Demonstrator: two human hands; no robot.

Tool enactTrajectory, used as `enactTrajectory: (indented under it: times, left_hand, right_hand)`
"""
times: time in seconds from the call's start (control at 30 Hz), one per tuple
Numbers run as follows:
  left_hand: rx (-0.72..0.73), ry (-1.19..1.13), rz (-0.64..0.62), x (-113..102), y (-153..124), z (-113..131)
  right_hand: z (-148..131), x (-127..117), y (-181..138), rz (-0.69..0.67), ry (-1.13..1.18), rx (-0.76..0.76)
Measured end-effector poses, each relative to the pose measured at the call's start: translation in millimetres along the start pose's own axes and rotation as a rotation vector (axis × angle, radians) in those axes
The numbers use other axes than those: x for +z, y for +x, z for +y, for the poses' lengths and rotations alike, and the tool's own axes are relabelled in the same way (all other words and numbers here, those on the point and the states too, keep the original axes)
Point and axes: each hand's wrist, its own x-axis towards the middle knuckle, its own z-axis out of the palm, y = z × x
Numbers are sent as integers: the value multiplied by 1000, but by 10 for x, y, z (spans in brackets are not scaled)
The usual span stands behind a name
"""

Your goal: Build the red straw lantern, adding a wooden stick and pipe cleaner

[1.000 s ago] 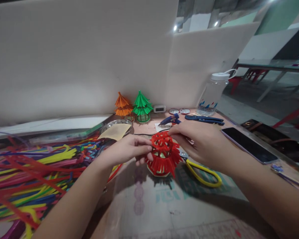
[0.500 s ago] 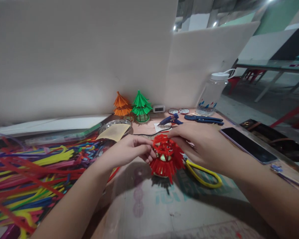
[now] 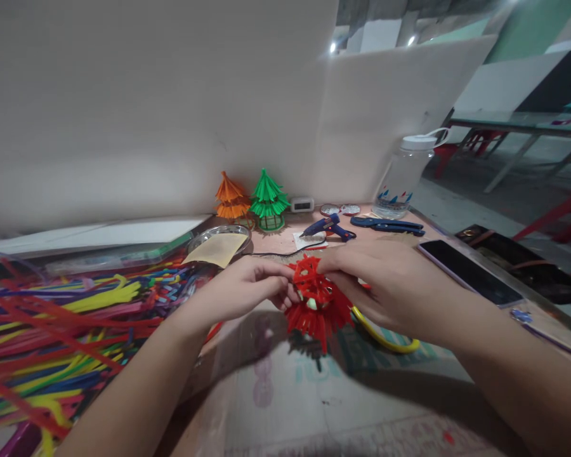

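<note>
In the middle of the head view is a red pipe-cleaner pagoda, with a fringed lower tier and an open frame on top. My left hand grips its left side, fingers curled against the frame. My right hand is closed at its upper right, thumb and fingers pinching near the top edge; the fingertips are partly hidden. Yellow-handled scissors lie under and beside my right hand, their blades out of sight. Behind stand an orange pagoda and a green pagoda of similar make.
Colourful pipe cleaners are heaped at left. Beyond my hands lie a glue gun, blue pliers and a bowl with a yellow sheet. A water bottle and a phone are at right.
My right hand has shifted slightly down and left over the pagoda's top, covering more of the scissors. The pagoda's upper frame is tilted a little differently. My left hand keeps its grip.
</note>
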Motion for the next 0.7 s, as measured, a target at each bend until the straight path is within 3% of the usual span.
enactTrajectory:
  times: [0.7]
  left_hand:
    - [43, 98, 15, 39, -20, 37]
  right_hand:
    - [-98, -70, 17, -91, -10, 63]
